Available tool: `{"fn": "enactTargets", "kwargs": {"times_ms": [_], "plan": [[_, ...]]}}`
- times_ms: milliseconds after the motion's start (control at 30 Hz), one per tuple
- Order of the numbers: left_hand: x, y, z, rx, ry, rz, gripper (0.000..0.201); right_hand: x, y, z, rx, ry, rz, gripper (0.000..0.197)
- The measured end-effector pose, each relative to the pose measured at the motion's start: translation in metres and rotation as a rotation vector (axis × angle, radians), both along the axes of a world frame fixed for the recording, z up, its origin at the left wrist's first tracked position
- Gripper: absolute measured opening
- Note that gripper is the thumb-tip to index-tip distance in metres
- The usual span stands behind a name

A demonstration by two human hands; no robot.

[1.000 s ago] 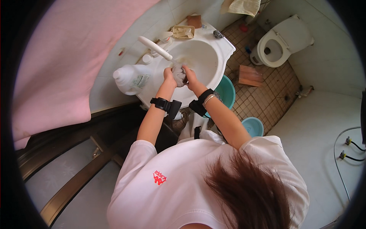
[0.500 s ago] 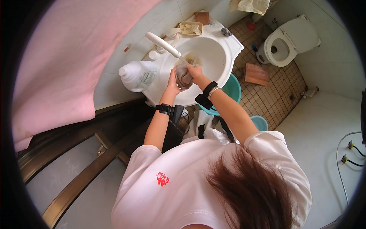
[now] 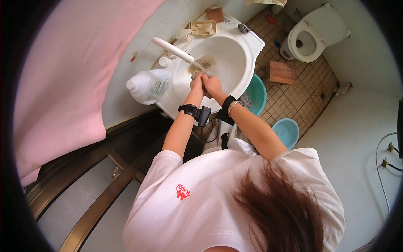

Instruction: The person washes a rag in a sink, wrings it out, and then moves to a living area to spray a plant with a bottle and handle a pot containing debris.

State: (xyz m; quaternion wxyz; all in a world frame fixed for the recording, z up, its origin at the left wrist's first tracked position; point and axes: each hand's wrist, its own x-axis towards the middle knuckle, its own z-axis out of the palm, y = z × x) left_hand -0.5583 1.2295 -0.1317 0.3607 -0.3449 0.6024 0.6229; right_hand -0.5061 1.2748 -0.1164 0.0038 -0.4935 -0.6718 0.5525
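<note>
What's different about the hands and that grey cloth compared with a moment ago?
The left hand and right hand have drawn together around the grey cloth, now mostly hidden between them; neither let go. The white bottle and faucet stayed put.

Left hand (image 3: 196, 83) and right hand (image 3: 213, 84) meet, curled; both arms (image 3: 255, 127) stretch forward.

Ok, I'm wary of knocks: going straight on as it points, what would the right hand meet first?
Past the grey cloth, the right hand likely meets water from the white spout; depth is unclear.
</note>
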Motion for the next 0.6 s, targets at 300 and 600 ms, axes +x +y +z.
{"fn": "enactTargets", "kwargs": {"times_ms": [300,600], "plan": [[0.002,0.011,-0.004,-0.147,0.124,-0.034,0.039,0.004,0.010,0.002,-0.003,0.086,-0.007,0.039],[-0.005,-0.011,-0.017,-0.044,0.108,-0.073,0.047,0.006,0.012,-0.011,-0.290,0.152,-0.016,0.040]]}}
